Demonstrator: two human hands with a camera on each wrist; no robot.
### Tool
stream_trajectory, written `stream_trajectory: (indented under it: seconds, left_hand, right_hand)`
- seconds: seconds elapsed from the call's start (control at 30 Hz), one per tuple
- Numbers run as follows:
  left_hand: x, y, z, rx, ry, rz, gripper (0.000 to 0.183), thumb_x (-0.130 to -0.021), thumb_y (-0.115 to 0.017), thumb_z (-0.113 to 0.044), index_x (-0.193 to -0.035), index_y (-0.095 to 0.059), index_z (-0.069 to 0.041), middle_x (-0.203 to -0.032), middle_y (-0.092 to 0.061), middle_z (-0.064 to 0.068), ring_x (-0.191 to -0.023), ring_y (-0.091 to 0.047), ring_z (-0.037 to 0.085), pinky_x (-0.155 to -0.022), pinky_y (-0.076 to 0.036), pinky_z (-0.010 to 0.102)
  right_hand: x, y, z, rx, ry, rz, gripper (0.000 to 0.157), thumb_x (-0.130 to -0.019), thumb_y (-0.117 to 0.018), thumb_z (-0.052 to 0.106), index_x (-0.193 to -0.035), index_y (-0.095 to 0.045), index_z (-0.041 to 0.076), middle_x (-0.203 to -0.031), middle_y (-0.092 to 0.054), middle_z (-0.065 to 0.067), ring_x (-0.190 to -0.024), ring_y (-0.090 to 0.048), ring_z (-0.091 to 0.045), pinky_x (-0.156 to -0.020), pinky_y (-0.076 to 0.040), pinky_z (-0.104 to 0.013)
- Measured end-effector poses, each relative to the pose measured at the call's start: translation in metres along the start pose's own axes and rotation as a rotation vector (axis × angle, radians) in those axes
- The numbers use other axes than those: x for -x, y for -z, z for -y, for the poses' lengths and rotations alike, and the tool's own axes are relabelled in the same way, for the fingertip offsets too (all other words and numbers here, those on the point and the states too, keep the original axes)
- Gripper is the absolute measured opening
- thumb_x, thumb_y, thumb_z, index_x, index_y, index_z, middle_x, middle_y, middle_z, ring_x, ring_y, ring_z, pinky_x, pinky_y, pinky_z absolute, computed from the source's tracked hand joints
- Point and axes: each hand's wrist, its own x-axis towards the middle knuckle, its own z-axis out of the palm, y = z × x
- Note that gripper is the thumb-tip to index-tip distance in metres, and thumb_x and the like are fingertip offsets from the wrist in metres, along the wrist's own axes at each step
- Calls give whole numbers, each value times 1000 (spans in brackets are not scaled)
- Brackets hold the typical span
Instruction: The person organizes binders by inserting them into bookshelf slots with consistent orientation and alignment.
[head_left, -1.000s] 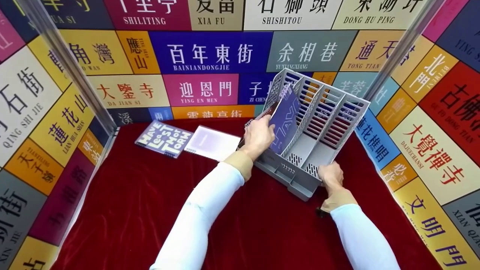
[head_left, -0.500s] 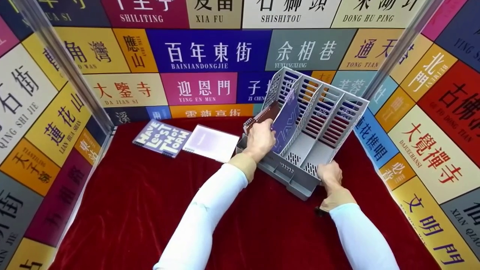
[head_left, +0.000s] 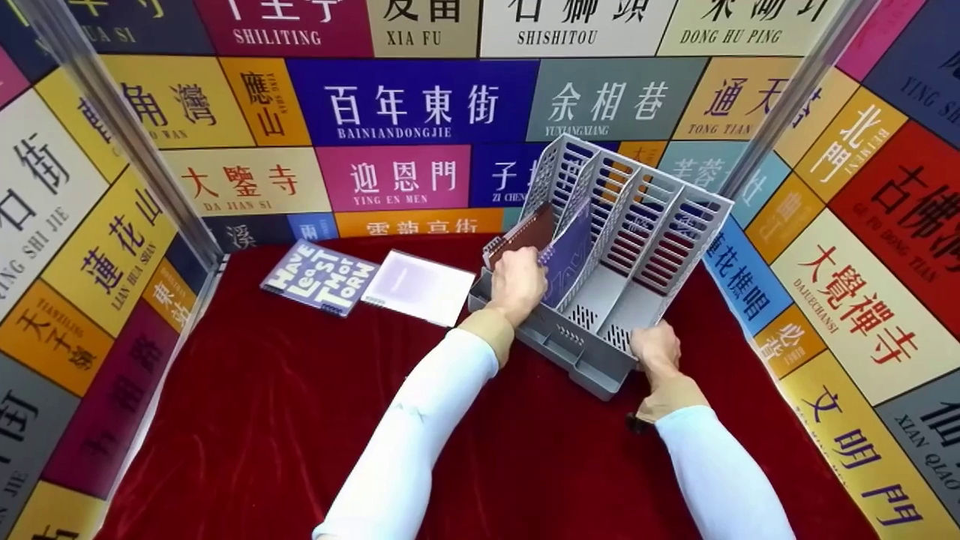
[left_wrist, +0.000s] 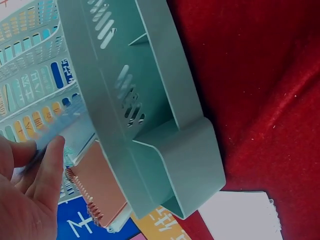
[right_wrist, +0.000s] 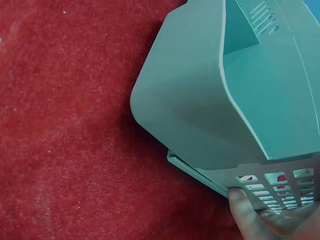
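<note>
In the head view, red velvety cloth spreads before you between sign-printed walls; the grey slotted organizer stands on it, the purple notebook inside beside a brown spiral-bound notebook. Left wrist: your left hand pinches the purple notebook. Right wrist: your right hand touches the organizer's latticed side; you can't tell whether it grips.
</note>
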Motion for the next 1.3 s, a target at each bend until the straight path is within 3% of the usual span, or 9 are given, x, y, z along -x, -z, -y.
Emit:
stream_trajectory:
  seconds: [0.13,0.27,0.57,0.8,1.03,1.3]
  left_hand:
    - [0,-8,4,-36,10,23,22,-104,-79,-38,-114,-85,-18,-112,-87,10,-104,-85,33,-88,-69,50]
    - [0,-16,10,-30,20,36,26,-103,-81,-40,-114,-86,-17,-112,-87,12,-104,-85,34,-88,-68,50]
    - [-2,-24,22,-40,38,64,27,-105,-79,-29,-119,-85,-7,-117,-86,18,-110,-84,37,-98,-67,49]
    - [-3,-26,26,74,133,33,16,-103,-80,-24,-109,-88,-12,-116,-86,18,-111,-83,39,-100,-67,52]
    - [-3,-28,21,66,174,26,15,-101,-83,-35,-99,-89,-22,-114,-87,13,-109,-84,35,-95,-67,52]
    - [-4,-31,18,75,142,121,15,-102,-75,-17,-104,-89,-17,-113,-87,14,-108,-83,35,-97,-67,50]
  right_hand:
    - [1,0,-1,-3,-9,1,50,-99,-45,25,-139,-61,0,-142,-69,-33,-101,-74,-44,-84,-64,-48]
    - [1,0,-1,-3,-9,-1,51,-99,-44,25,-140,-60,-2,-145,-67,-34,-113,-72,-49,-91,-64,-52]
    - [1,-1,-1,-12,-5,-13,51,-99,-43,24,-140,-61,-2,-149,-65,-34,-133,-67,-53,-110,-59,-59]
    - [2,-1,-1,-16,-3,-14,52,-98,-43,24,-140,-60,-2,-148,-66,-35,-135,-66,-52,-113,-57,-60]
    - [2,0,-1,-32,-15,-6,53,-100,-44,25,-143,-60,0,-152,-64,-33,-141,-63,-52,-116,-55,-62]
    - [3,-1,0,-27,-13,-2,54,-100,-45,26,-145,-58,-1,-153,-63,-33,-143,-62,-52,-118,-54,-63]
